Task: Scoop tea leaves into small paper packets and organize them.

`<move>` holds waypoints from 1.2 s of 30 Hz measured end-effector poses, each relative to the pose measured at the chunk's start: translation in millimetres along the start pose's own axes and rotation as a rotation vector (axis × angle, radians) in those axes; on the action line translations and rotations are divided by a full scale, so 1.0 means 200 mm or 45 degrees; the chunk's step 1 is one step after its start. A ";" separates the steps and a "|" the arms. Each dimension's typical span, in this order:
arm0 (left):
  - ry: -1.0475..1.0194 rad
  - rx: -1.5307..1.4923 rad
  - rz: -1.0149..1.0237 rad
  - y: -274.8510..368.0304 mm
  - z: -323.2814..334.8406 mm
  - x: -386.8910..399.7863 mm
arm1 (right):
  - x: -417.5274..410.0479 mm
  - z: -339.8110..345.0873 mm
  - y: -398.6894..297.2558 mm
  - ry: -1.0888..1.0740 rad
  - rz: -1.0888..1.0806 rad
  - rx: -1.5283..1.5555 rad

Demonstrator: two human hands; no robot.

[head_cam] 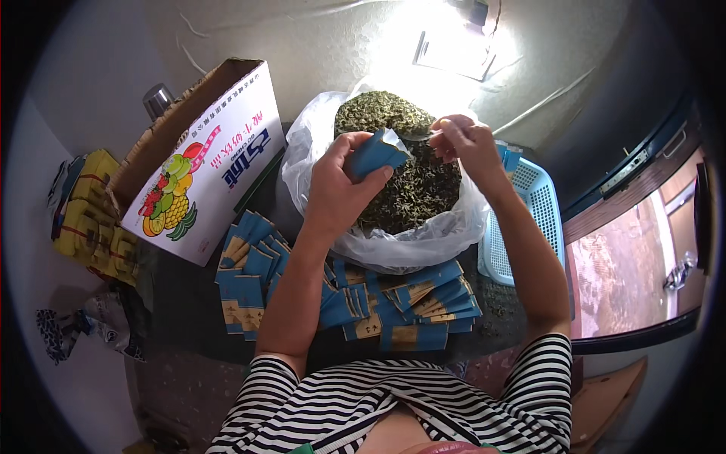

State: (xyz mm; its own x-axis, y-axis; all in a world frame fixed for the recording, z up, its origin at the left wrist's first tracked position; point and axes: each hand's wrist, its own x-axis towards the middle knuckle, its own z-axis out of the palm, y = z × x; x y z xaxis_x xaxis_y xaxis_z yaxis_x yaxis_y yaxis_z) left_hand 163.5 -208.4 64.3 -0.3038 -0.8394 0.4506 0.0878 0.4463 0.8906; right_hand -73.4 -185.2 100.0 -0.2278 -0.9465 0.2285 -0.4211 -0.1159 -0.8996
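My left hand (342, 184) grips a small blue paper-like packet (371, 158), tilted, with its pale-lined mouth spread apart toward the right. In my right hand (466, 141), pinched between thumb and fingers, is the handle of a small metal spoon (418, 137). The spoon's bowl is close to the packet's mouth, over dried leaves that look like tea (411, 198). These leaves fill a large clear plastic bag (377, 258) with its rim turned outward. What lies inside the packet is hidden from view.
Several flat blue-and-tan packets (411, 295) lie spread on the dark table (187, 323) before me. A printed cardboard carton (207, 164) stands left, a metal cup (157, 101) behind it. At right is a light-blue plastic basket (496, 249); yellow bundles (93, 221) sit far left.
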 end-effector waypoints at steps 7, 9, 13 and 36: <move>-0.057 0.103 -0.080 0.00 0.02 0.00 | -0.08 -0.15 -0.18 -0.055 0.002 0.052; -0.067 0.120 -0.090 0.01 0.04 0.00 | -0.11 -0.15 -0.23 -0.070 0.016 0.043; -0.097 0.049 -0.105 -0.01 0.08 -0.01 | -0.12 -0.13 -0.23 -0.259 -0.014 -0.093; -0.035 0.015 -0.003 0.08 0.02 -0.02 | -0.18 0.08 -0.01 -0.093 -0.007 -0.507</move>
State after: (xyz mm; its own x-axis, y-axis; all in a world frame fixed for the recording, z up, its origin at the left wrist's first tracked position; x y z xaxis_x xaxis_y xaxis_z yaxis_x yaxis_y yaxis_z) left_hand 162.5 -196.7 76.2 -0.3301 -0.8318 0.4462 0.0754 0.4479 0.8909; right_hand -49.5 -156.2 87.9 -0.1672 -0.9668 0.1931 -0.7326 -0.0093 -0.6806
